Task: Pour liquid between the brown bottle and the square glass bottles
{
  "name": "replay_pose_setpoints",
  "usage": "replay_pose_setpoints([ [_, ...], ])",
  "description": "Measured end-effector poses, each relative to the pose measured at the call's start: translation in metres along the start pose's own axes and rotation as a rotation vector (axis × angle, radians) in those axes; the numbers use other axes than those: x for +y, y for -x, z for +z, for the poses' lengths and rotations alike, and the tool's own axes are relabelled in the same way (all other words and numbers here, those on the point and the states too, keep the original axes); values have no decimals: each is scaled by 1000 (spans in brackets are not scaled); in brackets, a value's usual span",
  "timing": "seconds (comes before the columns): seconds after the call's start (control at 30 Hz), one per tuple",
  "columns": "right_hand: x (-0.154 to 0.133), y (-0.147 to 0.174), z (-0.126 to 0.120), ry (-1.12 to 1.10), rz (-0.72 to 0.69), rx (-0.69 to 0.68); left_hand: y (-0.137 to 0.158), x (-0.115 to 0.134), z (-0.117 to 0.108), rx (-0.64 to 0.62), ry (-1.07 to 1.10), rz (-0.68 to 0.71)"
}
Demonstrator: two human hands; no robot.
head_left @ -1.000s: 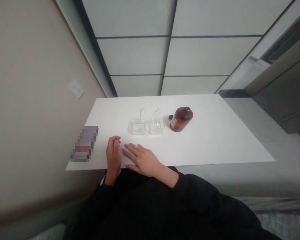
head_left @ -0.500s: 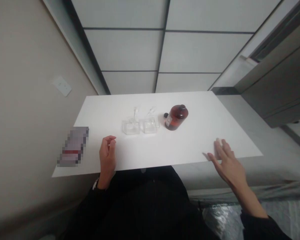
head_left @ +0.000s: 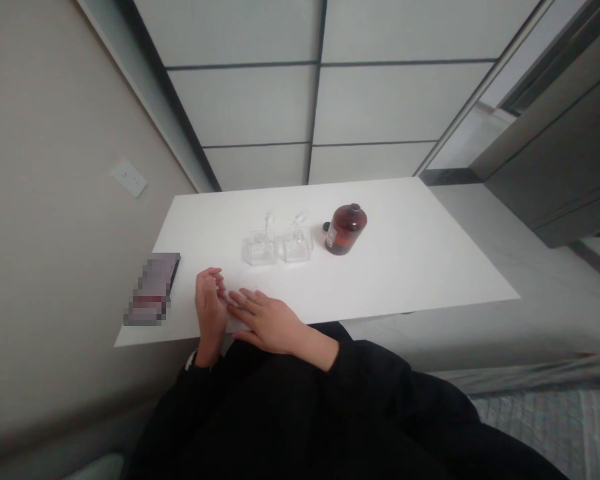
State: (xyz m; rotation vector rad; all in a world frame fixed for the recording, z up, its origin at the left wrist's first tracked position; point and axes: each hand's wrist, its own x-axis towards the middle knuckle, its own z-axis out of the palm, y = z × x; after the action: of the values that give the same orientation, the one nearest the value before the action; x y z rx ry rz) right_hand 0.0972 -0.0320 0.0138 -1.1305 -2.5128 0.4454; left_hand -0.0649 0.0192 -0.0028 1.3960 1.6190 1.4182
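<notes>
My left hand (head_left: 211,303) rests on its side near the front left of the white table (head_left: 395,280), loosely curled, with fingers apart and nothing seen in them. Beside it, my right hand (head_left: 270,321) lies palm down at the front edge, fingers spread and stretched toward the left hand. Beyond the hands stand two small square clear containers, a left one (head_left: 261,252) and a right one (head_left: 297,249). Small clear pieces (head_left: 269,219) lie behind them. To their right is a large amber bottle (head_left: 347,229) with a pale label, and a small black cap (head_left: 327,227) sits next to it.
A phone-like flat object (head_left: 155,287), blurred by pixels, lies at the table's left end. A wall with a socket plate (head_left: 129,178) rises on the left. Panelled doors (head_left: 260,107) stand behind the table, and a grey cabinet (head_left: 555,140) is at the right.
My right hand has swept left across the table from its right front corner to beside my left hand. The left hand's fingers have loosened slightly. The view has shifted a little.
</notes>
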Motion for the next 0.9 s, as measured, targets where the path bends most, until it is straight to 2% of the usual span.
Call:
replay_pose_setpoints([
  [0.07,9,28,-3,-4,14,13,-2,1,0,18,5,-2],
  [0.17,53,114,-18,33,142,60,-4,3,0,13,20,-13],
  [0.27,116,221,-50,234,546,256,-5,5,1,-16,45,-29],
  [0.33,150,278,-71,336,811,332,-6,7,2,-29,67,-34],
  [0.37,161,297,-79,353,885,343,-6,8,2,-36,77,-36],
  [0.43,169,311,-86,348,924,348,-6,11,3,-45,93,-39],
  [0.47,167,306,-85,339,908,346,-6,11,3,-47,100,-41],
  [0.53,154,275,-75,309,819,320,-6,12,4,-44,116,-44],
  [0.67,104,168,-37,195,528,217,-5,8,4,-30,131,-48],
  [0.8,43,59,-1,49,122,63,-2,2,3,0,125,-54],
  [0.9,13,7,14,-6,-47,-16,3,-3,2,33,126,-55],
])
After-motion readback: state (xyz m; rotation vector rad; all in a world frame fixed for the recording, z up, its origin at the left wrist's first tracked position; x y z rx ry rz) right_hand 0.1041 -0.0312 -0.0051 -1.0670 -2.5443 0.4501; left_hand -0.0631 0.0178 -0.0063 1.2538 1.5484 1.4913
